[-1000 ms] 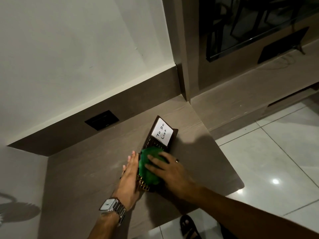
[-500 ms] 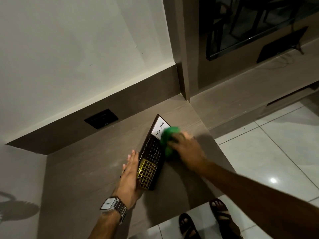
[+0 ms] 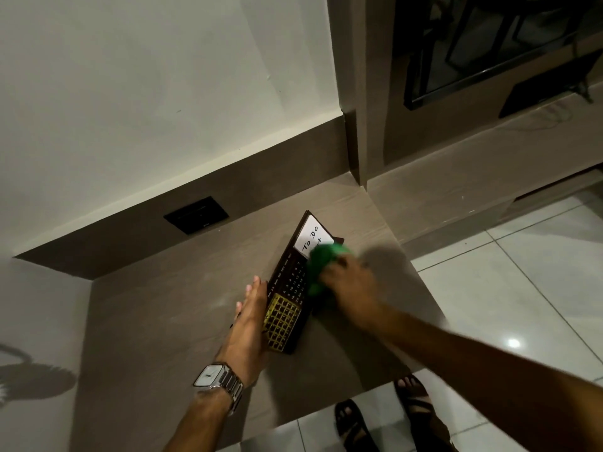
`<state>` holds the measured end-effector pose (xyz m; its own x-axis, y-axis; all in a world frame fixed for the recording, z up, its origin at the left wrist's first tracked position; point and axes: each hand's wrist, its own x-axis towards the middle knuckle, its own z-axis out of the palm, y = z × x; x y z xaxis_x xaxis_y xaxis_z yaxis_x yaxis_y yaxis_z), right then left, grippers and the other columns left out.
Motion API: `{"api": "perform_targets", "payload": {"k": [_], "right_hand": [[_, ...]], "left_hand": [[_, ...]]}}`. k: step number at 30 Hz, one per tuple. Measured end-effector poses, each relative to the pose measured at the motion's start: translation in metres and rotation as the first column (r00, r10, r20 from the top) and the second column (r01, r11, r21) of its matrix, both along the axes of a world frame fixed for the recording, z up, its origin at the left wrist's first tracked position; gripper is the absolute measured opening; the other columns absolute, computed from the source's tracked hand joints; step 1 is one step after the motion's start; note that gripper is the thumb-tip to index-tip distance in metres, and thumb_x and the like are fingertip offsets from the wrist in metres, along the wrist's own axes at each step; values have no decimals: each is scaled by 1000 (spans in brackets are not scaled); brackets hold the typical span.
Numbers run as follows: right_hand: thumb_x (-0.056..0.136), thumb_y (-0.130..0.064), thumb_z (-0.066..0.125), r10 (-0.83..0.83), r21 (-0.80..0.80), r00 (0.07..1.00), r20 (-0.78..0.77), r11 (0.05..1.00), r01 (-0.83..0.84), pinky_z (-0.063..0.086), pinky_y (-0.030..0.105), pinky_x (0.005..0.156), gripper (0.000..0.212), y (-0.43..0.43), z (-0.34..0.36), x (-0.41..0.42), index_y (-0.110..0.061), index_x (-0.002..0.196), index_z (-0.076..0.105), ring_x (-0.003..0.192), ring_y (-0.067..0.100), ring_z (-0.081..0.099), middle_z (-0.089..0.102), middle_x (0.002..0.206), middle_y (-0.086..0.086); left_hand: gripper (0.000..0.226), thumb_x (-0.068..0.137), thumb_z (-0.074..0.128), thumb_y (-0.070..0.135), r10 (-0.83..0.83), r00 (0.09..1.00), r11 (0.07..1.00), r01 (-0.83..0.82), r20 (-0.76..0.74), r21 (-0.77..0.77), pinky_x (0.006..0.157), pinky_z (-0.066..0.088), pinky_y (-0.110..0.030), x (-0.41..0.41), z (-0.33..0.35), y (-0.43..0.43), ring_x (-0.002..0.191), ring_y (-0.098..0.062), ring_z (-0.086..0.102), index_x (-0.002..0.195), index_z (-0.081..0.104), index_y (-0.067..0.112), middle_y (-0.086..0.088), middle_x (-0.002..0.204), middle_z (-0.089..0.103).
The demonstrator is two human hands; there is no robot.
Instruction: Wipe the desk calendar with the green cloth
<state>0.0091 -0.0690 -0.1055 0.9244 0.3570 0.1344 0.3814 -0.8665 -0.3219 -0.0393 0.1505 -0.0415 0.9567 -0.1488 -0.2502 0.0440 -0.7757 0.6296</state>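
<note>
The dark brown desk calendar [image 3: 291, 282] lies flat on the wooden desk [image 3: 163, 314], with a white "To Do" note at its far end and a gold grid at its near end. My left hand [image 3: 250, 324] rests flat against the calendar's left edge, fingers straight and together. My right hand [image 3: 350, 282] presses the bunched green cloth [image 3: 321, 269] onto the calendar's right side, just below the note. The cloth hides part of the note and the date numbers.
A black wall socket [image 3: 196, 214] sits in the brown back panel behind the desk. The desk's front edge runs just below my wrists, with tiled floor [image 3: 522, 282] and sandalled feet [image 3: 385, 415] beyond. A lower ledge with a dark screen [image 3: 489, 53] stands at right.
My right hand has carried the green cloth from the calendar's near gold end up to its far end by the note, then slightly back. My left hand has stayed put.
</note>
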Motion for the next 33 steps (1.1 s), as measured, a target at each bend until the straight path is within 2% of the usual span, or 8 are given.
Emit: {"api": "perform_targets", "payload": {"k": [2,5,11,17,19,25,30,33], "right_hand": [[82,-5,64,-190,18,981,36,982,189,51,46,79,35,-23,15,39,-14,115,66,107,37,53,67,113,12],[85,-4,61,-304,74,953,-6,950,303,53,43,76,30,-17,18,36,-7,115,64,99,34,55,65,111,18],[71,-13,82,198,124,980,-20,973,-194,55,40,74,43,24,-2,-53,-17,111,68,101,30,58,70,113,4],[79,-3,72,-221,94,975,-12,971,221,58,44,67,29,-17,21,43,-9,108,68,85,32,62,69,101,17],[71,-1,78,-258,52,966,-26,964,259,58,41,59,36,-7,15,33,-9,105,69,80,31,63,70,99,17],[63,-18,85,171,15,985,8,985,-171,56,43,70,55,21,-23,-40,-16,114,68,102,32,57,63,123,11],[85,-6,63,-236,-42,970,54,970,239,54,44,75,34,-20,9,48,-9,118,63,101,34,53,55,119,17],[87,-10,62,-225,-36,974,10,974,225,53,42,81,39,0,5,26,-11,126,58,108,32,49,53,125,14]], "left_hand": [[125,68,75,4,-41,999,993,43,-13,109,115,1,-50,-3,-3,7,144,-20,-7,140,-15,54,9,157,-8],[133,61,76,-1,-45,999,993,48,-28,111,114,2,-48,-7,-3,10,146,-23,-5,141,-18,49,5,159,-9],[130,61,65,-17,-143,985,976,124,99,177,119,8,-54,-9,0,11,148,-19,-4,145,-17,39,1,160,-7],[137,63,77,-6,-52,998,995,48,36,85,114,2,-46,-8,9,1,143,-18,-9,132,-18,63,12,155,-13],[132,63,76,-8,-54,998,995,51,40,84,115,1,-44,-9,11,1,144,-17,-10,137,-15,53,12,155,-14],[125,62,73,-12,-148,985,977,132,87,169,117,-5,-38,-9,12,2,147,-17,-8,144,-12,28,3,158,-13],[113,73,72,1,-25,1000,999,25,15,46,118,-4,-44,-5,11,-6,143,-10,-13,140,-9,43,16,153,-13],[128,64,77,-1,-103,994,978,96,32,184,117,-4,-41,-9,7,2,142,-10,-13,143,-14,40,12,156,-15]]}}
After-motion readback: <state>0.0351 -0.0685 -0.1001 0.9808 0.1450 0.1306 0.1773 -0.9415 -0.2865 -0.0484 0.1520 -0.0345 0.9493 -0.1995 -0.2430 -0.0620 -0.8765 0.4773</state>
